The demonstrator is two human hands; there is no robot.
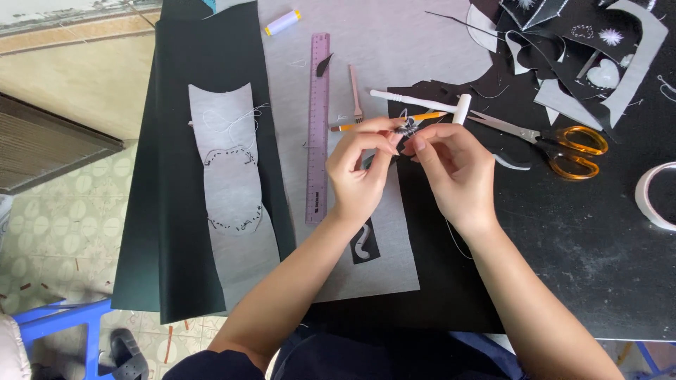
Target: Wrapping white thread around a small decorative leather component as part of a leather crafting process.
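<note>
My left hand (360, 169) and my right hand (451, 165) meet over the middle of the table, fingertips pinched together on a small dark fabric piece (405, 129) with pale thread on it. A thin white thread (454, 236) trails down from the right hand. Just behind the fingers lie an orange pencil (429, 117), a small fork-like pink tool (355, 93) and a white mallet (451, 107). A long pink ruler (318, 127) lies left of my left hand on grey fabric (394, 42).
Orange-handled scissors (556, 144) lie at right on the black table (591, 246). Black and grey fabric scraps (577, 49) pile at the back right. A grey stitched panel (229, 190) rests on dark cloth at left. A thread spool (282, 22) and a tape roll (655, 193) are near the edges.
</note>
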